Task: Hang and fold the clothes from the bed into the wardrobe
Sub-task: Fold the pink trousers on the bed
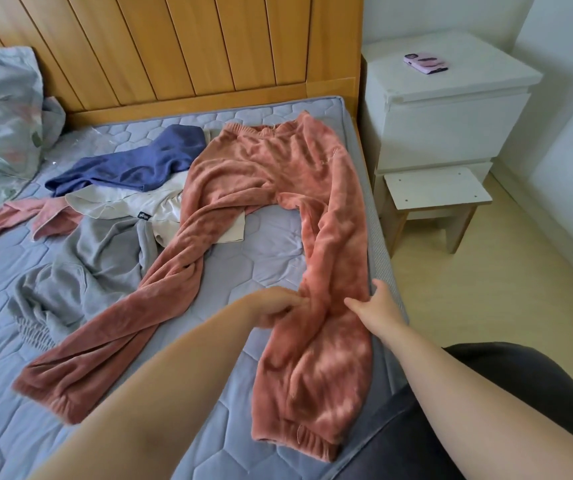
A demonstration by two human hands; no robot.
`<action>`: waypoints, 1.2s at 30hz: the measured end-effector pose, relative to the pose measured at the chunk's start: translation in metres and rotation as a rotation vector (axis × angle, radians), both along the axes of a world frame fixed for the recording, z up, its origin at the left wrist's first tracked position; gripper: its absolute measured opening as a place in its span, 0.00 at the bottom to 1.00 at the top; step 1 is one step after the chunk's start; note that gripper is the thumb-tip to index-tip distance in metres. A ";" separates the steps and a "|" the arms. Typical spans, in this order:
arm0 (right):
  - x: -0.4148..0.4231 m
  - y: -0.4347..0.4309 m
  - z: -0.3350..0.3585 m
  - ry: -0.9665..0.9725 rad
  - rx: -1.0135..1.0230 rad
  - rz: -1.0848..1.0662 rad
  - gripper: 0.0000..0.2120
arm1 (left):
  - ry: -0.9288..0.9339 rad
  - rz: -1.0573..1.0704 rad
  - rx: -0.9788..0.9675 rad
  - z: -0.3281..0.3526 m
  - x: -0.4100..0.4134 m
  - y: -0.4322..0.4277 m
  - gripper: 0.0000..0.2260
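Lying flat along the near edge of the bed (271, 251), the pink fleece trousers (278, 161) have one leg pinched in the left hand's (274, 306) curled fingers while the right hand (380, 304) presses beside it with fingers spread wide, likely smoothing it for folding.

Between the legs: bare bed (257, 258), an open lane framed by the pink trousers (271, 168).
Left: blocked, with the grey garment (98, 265), white garment (122, 202) and blue garment (129, 168) overlapping in a heap.
Far end: headboard (174, 46) walls it off.
Right edge: one trouser leg runs along it, and beyond lies open floor (503, 289).
Far right: nightstand (451, 126) and stool (434, 188) stand close beside the bed.
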State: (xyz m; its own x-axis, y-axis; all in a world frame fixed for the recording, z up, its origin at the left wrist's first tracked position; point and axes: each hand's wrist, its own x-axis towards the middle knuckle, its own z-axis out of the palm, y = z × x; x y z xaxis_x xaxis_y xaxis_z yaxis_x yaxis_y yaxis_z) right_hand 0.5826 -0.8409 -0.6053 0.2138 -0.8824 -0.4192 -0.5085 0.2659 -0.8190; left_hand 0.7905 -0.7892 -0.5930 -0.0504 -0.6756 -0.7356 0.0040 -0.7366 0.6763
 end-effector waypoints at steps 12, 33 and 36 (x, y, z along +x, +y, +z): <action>0.018 -0.048 -0.011 0.025 -0.241 -0.160 0.14 | -0.224 0.363 -0.092 -0.005 0.026 -0.093 0.15; 0.022 -0.089 -0.025 0.083 -0.116 -0.235 0.11 | -0.338 0.676 -0.118 -0.020 0.074 -0.121 0.20; 0.021 -0.085 -0.021 -0.192 0.186 -0.265 0.07 | -0.063 0.578 -0.027 -0.022 0.055 -0.108 0.20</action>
State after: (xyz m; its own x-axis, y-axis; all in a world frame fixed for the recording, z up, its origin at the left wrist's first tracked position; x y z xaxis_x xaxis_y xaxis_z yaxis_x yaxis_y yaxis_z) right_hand 0.6033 -0.9257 -0.6266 0.0788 -0.8301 -0.5520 -0.2442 0.5207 -0.8180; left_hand 0.8457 -0.8973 -0.6147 0.3752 -0.5987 -0.7077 0.3597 -0.6096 0.7064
